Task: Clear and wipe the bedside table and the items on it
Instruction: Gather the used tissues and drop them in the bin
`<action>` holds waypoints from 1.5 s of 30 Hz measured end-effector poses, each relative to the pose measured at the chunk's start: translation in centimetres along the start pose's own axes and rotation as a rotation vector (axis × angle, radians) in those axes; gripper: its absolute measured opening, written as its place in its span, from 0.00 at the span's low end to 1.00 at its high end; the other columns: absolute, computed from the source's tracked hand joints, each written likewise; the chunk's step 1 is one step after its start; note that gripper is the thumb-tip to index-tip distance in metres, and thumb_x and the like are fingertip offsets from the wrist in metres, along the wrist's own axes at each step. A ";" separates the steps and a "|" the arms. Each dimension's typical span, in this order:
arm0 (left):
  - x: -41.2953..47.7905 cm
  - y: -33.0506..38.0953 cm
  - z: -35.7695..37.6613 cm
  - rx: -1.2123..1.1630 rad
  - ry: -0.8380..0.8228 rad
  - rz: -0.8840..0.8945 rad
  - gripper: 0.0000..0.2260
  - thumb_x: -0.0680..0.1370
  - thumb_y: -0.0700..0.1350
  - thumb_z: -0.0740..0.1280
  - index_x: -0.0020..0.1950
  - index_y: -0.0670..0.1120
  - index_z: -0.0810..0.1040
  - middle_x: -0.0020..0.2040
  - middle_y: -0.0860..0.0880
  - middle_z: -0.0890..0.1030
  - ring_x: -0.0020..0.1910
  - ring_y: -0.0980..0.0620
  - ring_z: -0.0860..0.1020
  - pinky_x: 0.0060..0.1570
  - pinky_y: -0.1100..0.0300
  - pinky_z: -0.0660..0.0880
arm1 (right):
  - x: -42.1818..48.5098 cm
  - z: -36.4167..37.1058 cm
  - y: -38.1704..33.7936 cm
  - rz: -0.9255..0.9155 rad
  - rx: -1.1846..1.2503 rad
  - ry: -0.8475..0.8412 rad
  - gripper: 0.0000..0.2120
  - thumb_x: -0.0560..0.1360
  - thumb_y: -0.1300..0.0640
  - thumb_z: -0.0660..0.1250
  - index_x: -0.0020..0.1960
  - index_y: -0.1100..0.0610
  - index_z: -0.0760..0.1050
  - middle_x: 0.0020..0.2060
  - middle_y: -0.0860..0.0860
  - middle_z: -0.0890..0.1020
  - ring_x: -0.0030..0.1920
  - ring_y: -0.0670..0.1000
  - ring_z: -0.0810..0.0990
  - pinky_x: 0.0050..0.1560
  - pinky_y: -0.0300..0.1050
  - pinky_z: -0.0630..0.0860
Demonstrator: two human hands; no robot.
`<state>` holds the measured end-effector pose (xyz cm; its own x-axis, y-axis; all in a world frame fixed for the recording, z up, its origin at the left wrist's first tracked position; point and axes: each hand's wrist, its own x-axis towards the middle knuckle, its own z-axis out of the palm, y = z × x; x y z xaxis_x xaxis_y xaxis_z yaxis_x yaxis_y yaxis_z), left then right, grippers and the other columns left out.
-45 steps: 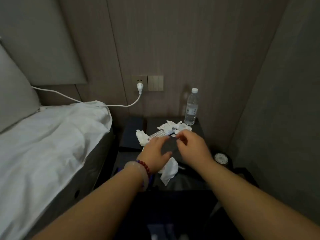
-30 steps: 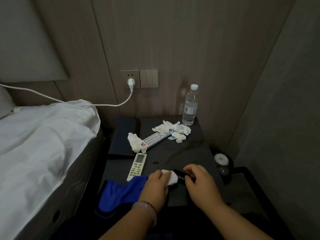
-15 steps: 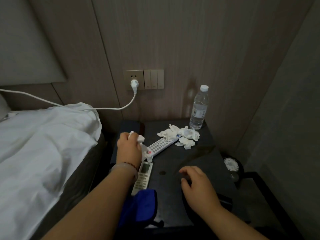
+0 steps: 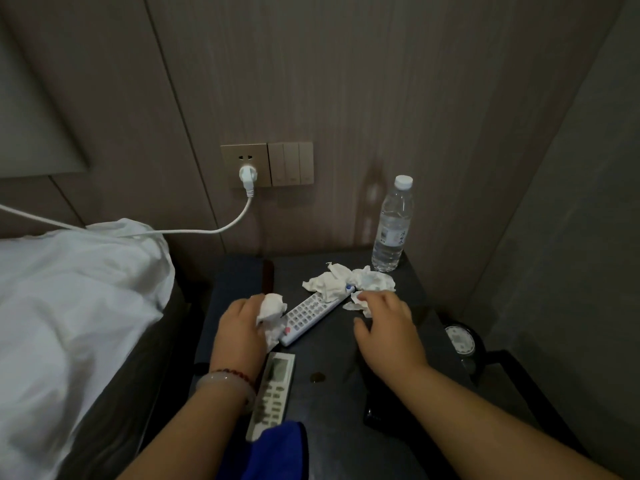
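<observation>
A: Where's the tissue pile [image 4: 349,285]?
B: Back of the desk [image 4: 346,358], at twelve o'clock from the right hand [image 4: 384,327]; its grip is apart, fingertips touching a scrap.
A: And the left hand [image 4: 242,329]?
B: Farther off; clamped on a tissue wad [image 4: 272,308].

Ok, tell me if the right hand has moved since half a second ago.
Yes. The right hand has gone farther back, toward the tissues by the water bottle.

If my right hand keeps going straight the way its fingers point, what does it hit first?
Most likely the crumpled tissues: the right hand points toward the back of the table, its fingertips already at the nearest scrap. The water bottle stands farther back, to the right.
</observation>
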<state>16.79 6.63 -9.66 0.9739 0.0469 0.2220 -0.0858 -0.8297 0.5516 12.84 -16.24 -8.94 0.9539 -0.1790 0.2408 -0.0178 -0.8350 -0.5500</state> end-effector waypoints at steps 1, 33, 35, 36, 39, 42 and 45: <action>0.0 0.2 -0.1 -0.032 -0.013 -0.010 0.17 0.77 0.39 0.65 0.66 0.46 0.75 0.64 0.45 0.74 0.60 0.47 0.73 0.58 0.62 0.65 | 0.9 0.3 0.3 0.014 -0.048 0.004 0.20 0.76 0.51 0.65 0.68 0.47 0.70 0.65 0.48 0.70 0.64 0.53 0.67 0.59 0.51 0.74; 3.8 6.0 2.8 -0.118 0.010 0.240 0.23 0.73 0.32 0.63 0.67 0.46 0.75 0.61 0.44 0.73 0.60 0.44 0.70 0.61 0.59 0.66 | 9.1 3.7 1.8 0.091 -0.117 -0.205 0.08 0.77 0.58 0.65 0.53 0.54 0.82 0.72 0.52 0.68 0.70 0.58 0.66 0.67 0.55 0.69; 4.8 7.1 3.7 -0.087 -0.011 0.282 0.22 0.74 0.32 0.62 0.66 0.46 0.75 0.61 0.44 0.73 0.60 0.44 0.69 0.61 0.54 0.69 | 9.6 3.3 1.7 0.131 -0.203 -0.253 0.12 0.76 0.61 0.65 0.58 0.56 0.80 0.62 0.54 0.75 0.64 0.57 0.73 0.62 0.50 0.73; 5.3 7.5 4.1 -0.060 -0.025 0.299 0.21 0.74 0.32 0.62 0.66 0.46 0.75 0.61 0.44 0.72 0.60 0.44 0.68 0.61 0.52 0.70 | 9.7 3.1 1.7 0.132 -0.198 -0.219 0.12 0.76 0.62 0.64 0.58 0.57 0.79 0.58 0.55 0.77 0.61 0.57 0.75 0.58 0.48 0.74; 6.6 8.1 5.0 -0.009 -0.028 0.326 0.20 0.73 0.33 0.62 0.64 0.45 0.75 0.63 0.44 0.71 0.62 0.43 0.67 0.60 0.48 0.71 | 8.8 2.5 1.9 0.057 -0.019 0.056 0.10 0.77 0.64 0.62 0.53 0.59 0.80 0.51 0.56 0.79 0.55 0.56 0.76 0.47 0.44 0.71; 7.7 8.5 6.2 0.005 -0.069 0.300 0.18 0.74 0.38 0.66 0.63 0.44 0.75 0.64 0.43 0.70 0.62 0.43 0.65 0.59 0.49 0.71 | 8.7 2.0 2.4 0.011 0.085 0.192 0.07 0.75 0.65 0.63 0.48 0.60 0.79 0.46 0.56 0.79 0.51 0.57 0.76 0.46 0.47 0.71; 8.5 8.4 8.2 0.108 -0.230 0.186 0.18 0.76 0.49 0.63 0.66 0.50 0.72 0.67 0.47 0.68 0.65 0.44 0.64 0.61 0.50 0.69 | 8.9 1.5 2.7 0.031 0.226 0.216 0.09 0.75 0.67 0.61 0.48 0.57 0.78 0.45 0.48 0.77 0.51 0.53 0.76 0.46 0.43 0.69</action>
<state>26.02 -4.48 -9.70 0.9668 -0.2278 0.1160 -0.2556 -0.8672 0.4273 21.75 -19.29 -9.44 0.8680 -0.3288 0.3721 0.0443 -0.6951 -0.7175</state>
